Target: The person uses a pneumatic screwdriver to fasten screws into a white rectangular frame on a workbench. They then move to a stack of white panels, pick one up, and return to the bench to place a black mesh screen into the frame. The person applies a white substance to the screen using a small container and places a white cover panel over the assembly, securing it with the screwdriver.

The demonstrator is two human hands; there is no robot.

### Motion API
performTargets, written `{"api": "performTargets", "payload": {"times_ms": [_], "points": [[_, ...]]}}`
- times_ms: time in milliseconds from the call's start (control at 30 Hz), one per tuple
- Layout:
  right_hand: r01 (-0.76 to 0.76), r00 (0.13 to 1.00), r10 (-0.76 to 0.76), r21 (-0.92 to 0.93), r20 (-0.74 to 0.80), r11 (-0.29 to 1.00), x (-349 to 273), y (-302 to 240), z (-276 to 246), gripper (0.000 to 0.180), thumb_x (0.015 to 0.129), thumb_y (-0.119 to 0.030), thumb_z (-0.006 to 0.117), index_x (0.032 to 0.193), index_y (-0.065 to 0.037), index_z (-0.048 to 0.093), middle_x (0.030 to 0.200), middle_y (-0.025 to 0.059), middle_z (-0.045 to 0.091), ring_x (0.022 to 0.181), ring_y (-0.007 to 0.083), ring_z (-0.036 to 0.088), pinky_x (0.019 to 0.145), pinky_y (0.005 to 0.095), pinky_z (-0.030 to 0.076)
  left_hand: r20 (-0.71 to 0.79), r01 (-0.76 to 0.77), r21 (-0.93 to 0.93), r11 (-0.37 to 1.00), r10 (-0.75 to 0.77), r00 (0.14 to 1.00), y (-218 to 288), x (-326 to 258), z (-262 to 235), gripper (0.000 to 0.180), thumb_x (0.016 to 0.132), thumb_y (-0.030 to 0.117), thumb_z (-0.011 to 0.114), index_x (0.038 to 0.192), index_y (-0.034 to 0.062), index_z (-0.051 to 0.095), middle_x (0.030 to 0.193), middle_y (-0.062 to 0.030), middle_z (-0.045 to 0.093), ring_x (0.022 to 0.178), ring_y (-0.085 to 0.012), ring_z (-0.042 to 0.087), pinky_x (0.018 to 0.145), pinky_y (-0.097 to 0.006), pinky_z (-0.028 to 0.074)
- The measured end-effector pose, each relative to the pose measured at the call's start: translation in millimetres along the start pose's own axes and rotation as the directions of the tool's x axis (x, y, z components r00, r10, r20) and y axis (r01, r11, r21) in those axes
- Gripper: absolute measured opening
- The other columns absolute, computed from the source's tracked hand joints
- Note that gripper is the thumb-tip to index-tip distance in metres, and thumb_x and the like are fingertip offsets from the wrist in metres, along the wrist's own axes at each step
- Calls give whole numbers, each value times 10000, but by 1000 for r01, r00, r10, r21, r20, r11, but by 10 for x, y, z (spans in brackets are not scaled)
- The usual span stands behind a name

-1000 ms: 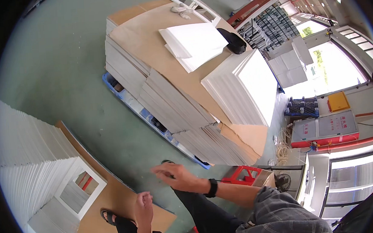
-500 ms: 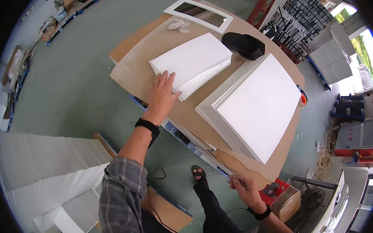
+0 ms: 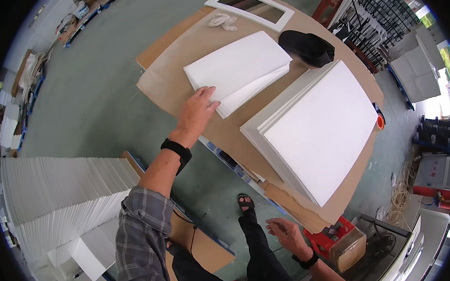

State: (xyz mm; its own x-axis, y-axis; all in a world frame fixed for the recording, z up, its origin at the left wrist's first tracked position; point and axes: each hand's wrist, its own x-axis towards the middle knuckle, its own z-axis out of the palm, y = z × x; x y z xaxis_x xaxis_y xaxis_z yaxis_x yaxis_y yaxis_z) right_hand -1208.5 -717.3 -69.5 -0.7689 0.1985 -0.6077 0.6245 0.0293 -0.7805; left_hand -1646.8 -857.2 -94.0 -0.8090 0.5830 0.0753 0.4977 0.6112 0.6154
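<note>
On the brown-covered table lies a smaller stack of white sheets [image 3: 241,62], fanned out slightly along its right side. My left hand [image 3: 196,114] grips this stack at its near left corner, fingers bent over the edge and thumb beside them. How many sheets it holds is hidden. To the right stands a taller stack of larger white sheets [image 3: 322,129], its side layers slightly uneven. My right hand [image 3: 288,235] hangs in the air in front of the table's near edge, fingers loosely bent and apart, with nothing visible in it.
A black curved object [image 3: 307,48], a white frame with striped dark panels [image 3: 250,7] and a crumpled white glove [image 3: 223,21] lie at the table's far side. An orange tape roll [image 3: 380,122] sits at the right edge. Many upright white panels [image 3: 68,191] stand lower left.
My left hand's fingers have drawn in from lying spread on the smaller stack to bending over its corner. My right hand has moved down and away from the table edge.
</note>
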Motion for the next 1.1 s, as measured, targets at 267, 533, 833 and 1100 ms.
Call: {"api": "performTargets", "payload": {"times_ms": [267,533,833,1100], "points": [[-42,999,42,14,24,999,-30,73,94,230,1054,-124,601,1206,16,702,987,103,763,885,143,728,808,277,578,-135,-60,136,989,79,988,-219,-4,137,432,942,204,730,1325,23,646,1404,-218,612,1230,-401,619,1023,-431,530],[-37,999,37,23,36,999,-22,174,107,225,1048,-119,610,1218,4,694,986,126,767,885,167,753,791,297,590,-163,-121,166,979,149,975,24,94,-115,206,1016,146,612,1153,6,676,1114,-189,712,1015,-399,680,870,-469,564],[21,999,-23,73,32,997,325,-164,182,222,1054,-108,600,1204,26,695,996,112,749,890,149,713,815,287,577,-591,30,-93,995,-80,803,20,-622,-1095,142,1029,137,662,1107,30,713,914,-101,738,769,-183,699,750,-308,571],[381,923,-376,49,-83,923,1110,-1079,864,493,1063,-175,600,1501,9,468,1444,176,554,1240,243,611,987,355,533,-276,311,-698,644,-644,714,-242,-2294,-1459,204,1069,173,626,1169,4,678,822,-38,696,736,-104,652,709,-265,549]]}}
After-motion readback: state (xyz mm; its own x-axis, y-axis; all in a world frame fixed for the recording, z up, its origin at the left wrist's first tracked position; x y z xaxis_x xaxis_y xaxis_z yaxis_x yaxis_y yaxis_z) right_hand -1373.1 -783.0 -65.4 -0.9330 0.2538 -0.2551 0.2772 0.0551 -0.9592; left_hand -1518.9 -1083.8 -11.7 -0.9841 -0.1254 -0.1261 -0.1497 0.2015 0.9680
